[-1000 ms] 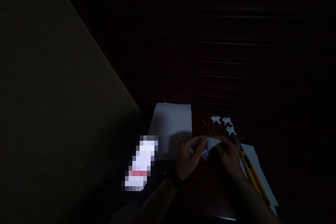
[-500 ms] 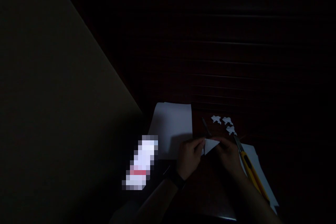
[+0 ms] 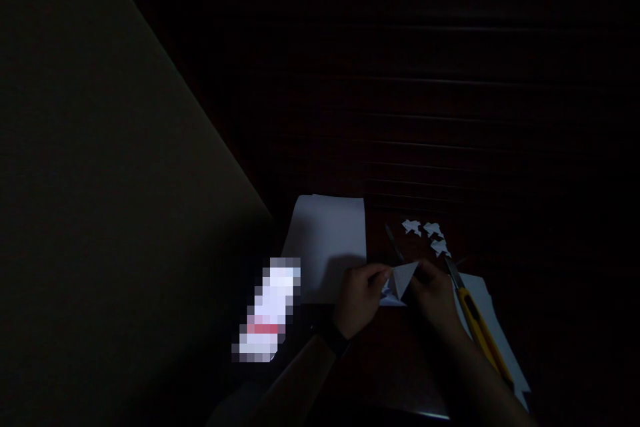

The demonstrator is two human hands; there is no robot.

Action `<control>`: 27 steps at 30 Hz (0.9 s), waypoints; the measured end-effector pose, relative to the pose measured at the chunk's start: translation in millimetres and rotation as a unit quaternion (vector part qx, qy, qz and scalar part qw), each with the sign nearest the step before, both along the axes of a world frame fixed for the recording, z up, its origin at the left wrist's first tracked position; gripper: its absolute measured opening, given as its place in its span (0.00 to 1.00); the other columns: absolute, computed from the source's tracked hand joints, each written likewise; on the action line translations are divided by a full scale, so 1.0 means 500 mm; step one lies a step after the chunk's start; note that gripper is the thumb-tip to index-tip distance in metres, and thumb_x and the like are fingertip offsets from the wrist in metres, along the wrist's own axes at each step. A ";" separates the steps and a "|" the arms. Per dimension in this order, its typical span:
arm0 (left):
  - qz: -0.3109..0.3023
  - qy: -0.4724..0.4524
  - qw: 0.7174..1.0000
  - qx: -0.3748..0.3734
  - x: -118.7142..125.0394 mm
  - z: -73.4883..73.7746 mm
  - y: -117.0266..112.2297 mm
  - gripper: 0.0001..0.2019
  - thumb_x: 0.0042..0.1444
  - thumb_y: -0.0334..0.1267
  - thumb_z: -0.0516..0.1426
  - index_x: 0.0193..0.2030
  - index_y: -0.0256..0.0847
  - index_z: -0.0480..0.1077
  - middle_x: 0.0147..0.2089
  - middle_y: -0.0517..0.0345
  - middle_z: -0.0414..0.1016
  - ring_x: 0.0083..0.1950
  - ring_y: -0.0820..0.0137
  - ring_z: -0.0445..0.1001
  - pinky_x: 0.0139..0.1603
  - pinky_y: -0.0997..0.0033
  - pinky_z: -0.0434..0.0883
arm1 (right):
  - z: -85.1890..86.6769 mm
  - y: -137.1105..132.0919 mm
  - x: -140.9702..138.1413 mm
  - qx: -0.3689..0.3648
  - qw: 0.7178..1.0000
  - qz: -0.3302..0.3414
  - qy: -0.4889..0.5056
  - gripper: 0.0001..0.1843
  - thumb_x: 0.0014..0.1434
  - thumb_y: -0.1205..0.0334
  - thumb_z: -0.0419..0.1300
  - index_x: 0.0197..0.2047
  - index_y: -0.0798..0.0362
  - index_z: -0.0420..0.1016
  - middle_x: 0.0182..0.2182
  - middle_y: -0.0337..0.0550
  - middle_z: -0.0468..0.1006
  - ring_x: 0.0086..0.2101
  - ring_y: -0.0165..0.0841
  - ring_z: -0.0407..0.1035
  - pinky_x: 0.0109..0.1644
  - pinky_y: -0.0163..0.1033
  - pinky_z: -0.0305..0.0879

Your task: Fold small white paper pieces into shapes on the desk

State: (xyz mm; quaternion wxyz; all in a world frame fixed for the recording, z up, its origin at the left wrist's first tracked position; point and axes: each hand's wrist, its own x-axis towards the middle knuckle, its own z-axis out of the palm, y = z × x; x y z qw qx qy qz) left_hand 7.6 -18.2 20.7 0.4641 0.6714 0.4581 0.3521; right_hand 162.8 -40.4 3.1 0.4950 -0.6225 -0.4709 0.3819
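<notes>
Dim table (image 3: 395,353): paper (image 3: 401,278) between fingers (image 3: 381,275)

Left hand (image 3: 361,297) and right hand (image 3: 434,293) meet, fingers (image 3: 379,275) pinched.

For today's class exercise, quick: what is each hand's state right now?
Left hand: closed, pinching the small folded paper.
Right hand: closed, pinching the same paper's other side.
</notes>
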 end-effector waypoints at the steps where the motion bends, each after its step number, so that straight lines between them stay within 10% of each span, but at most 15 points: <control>1: -0.002 -0.008 1.000 -0.009 0.000 -0.002 0.002 0.14 0.59 0.40 0.49 0.40 0.38 0.75 0.33 0.56 0.77 0.33 0.69 0.73 0.32 0.76 0.67 | -0.004 0.001 0.000 -0.015 0.999 0.000 0.028 0.05 0.48 0.62 0.62 0.30 0.53 0.73 0.26 0.41 0.76 0.29 0.36 0.69 0.33 0.38 0.64; 9: 0.011 -0.059 0.997 -0.044 0.002 -0.021 0.005 0.12 0.57 0.38 0.51 0.38 0.38 0.75 0.37 0.54 0.78 0.37 0.68 0.74 0.36 0.74 0.69 | -0.031 -0.006 -0.010 -0.074 0.958 0.017 0.277 0.16 0.43 0.61 0.67 0.36 0.52 0.71 0.28 0.39 0.77 0.27 0.35 0.70 0.32 0.40 0.66; 27: -0.073 -0.113 0.983 -0.125 -0.007 0.026 -0.010 0.15 0.56 0.39 0.53 0.48 0.39 0.72 0.40 0.56 0.77 0.39 0.68 0.73 0.37 0.74 0.69 | -0.002 0.002 0.000 -0.013 0.998 0.005 0.054 0.12 0.48 0.57 0.63 0.36 0.53 0.73 0.29 0.41 0.76 0.29 0.37 0.69 0.30 0.37 0.64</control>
